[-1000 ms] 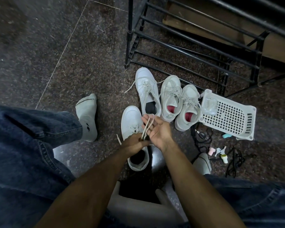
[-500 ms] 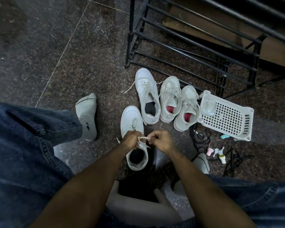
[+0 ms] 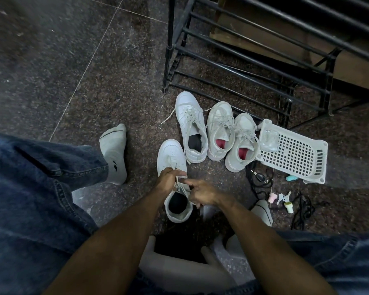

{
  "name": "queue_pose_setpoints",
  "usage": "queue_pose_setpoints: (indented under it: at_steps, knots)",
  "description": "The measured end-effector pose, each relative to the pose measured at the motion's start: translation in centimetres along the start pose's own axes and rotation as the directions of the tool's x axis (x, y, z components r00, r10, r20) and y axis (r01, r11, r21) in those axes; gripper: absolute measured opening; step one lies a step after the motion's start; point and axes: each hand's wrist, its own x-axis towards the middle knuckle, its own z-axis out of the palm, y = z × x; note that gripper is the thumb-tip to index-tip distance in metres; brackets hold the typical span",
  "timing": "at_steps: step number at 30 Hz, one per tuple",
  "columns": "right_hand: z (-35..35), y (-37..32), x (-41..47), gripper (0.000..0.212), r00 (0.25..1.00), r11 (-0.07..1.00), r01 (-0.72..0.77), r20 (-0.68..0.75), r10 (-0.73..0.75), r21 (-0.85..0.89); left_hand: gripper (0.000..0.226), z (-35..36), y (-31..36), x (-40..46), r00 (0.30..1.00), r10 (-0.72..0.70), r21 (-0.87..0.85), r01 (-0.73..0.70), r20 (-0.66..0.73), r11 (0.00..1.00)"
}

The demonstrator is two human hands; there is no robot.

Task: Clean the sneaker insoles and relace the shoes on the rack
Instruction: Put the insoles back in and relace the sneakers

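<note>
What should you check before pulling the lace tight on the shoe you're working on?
1. Left hand holds the lace: ok.
2. Right hand has a grip on the lace: cannot tell, fingers hide it.
3. Sneaker sits flat on the floor: ok.
4. Lace ends even: cannot tell.
5. Other three sneakers out of the way: ok.
6. Shoe rack has free bars for the shoes: ok.

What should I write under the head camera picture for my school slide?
Both hands, left and right, pinch the white lace of the nearest sneaker; three more sneakers wait beside a basket.
</note>
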Motion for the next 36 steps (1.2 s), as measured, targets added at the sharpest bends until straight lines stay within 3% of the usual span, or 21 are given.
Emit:
queue_pose_setpoints:
  at_steps: [2, 5, 8, 9, 10, 13, 16, 18, 22, 27, 30, 32, 34, 36]
  knots:
    - [0.6, -0.2, 0.0, 0.05, 1.0, 1.0, 0.018, -0.003, -0.018, 0.003, 0.005, -0.1, 0.1, 0.0, 1.0, -0.008, -0.021, 0.008, 0.011, 1.0]
    - [1.5, -0.2, 0.6, 0.03, 0.998, 0.993, 0.036, -0.056, -0.03, 0.11, 0.022, 0.0, 0.1, -0.1, 1.0, -0.01, -0.062, 0.01, 0.004, 0.998]
    - [2.7, 0.6, 2.1, 0.006, 0.983, 0.985, 0.085, -0.171, -0.058, 0.153, 0.009, 0.1, 0.4, -0.6, 1.0, -0.007, -0.07, 0.007, -0.005, 0.998]
    - [3.2, 0.9, 2.6, 0.004, 0.971, 0.982, 0.114, -0.226, -0.077, 0.153, 0.005, 0.1, 0.4, -0.6, 1.0, -0.007, -0.068, 0.006, -0.009, 0.998]
    - [3.6, 1.3, 3.2, 0.016, 0.955, 0.979, 0.129, -0.285, -0.08, 0.157, 0.001, 0.1, 0.5, -0.7, 1.0, -0.008, -0.064, 0.007, -0.014, 0.998]
    - [4.6, 1.7, 4.3, 0.035, 0.925, 0.971, 0.097, -0.379, -0.007, 0.22, 0.012, 0.1, 0.3, -0.6, 0.997, -0.016, -0.054, 0.012, -0.074, 0.998]
    - [4.6, 1.0, 4.2, 0.03, 0.929, 0.921, 0.036, -0.353, 0.112, 0.389, 0.029, -0.4, 0.3, -1.2, 0.979, 0.137, 0.174, -0.11, -0.149, 0.978]
    - [4.5, 1.0, 4.2, 0.027, 0.936, 0.894, -0.004, -0.313, 0.16, 0.448, 0.02, -1.0, 0.1, -2.2, 0.965, 0.239, 0.421, -0.174, -0.107, 0.89]
    - [4.2, 1.0, 4.4, 0.022, 0.94, 0.868, -0.048, -0.271, 0.206, 0.494, 0.013, -2.3, -0.7, -3.6, 0.968, 0.251, 0.767, -0.177, 0.022, 0.616]
    - [3.9, 0.8, 4.9, 0.019, 0.936, 0.88, -0.071, -0.272, 0.221, 0.47, 0.016, -2.7, -0.4, -3.8, 0.936, 0.336, 0.923, -0.217, 0.105, 0.317]
    - [3.8, 0.8, 5.4, 0.022, 0.925, 0.923, -0.074, -0.32, 0.206, 0.379, 0.025, -3.1, -0.4, -3.9, 0.884, 0.365, 0.939, -0.337, 0.291, 0.068]
    - [3.8, 0.8, 5.7, 0.02, 0.91, 0.937, -0.062, -0.366, 0.195, 0.345, 0.029, -3.2, -0.1, -3.9, 0.807, 0.409, 0.901, -0.42, 0.425, -0.108]
    - [3.7, 1.0, 6.0, 0.021, 0.886, 0.951, -0.038, -0.429, 0.174, 0.308, 0.03, -3.2, 0.3, -3.8, 0.776, 0.418, 0.879, -0.454, 0.472, -0.148]
    - [3.6, 1.4, 6.3, 0.026, 0.886, 0.963, 0.001, -0.447, 0.124, 0.27, 0.029, -3.2, 0.3, -3.6, 0.792, 0.417, 0.887, -0.455, 0.446, -0.083]
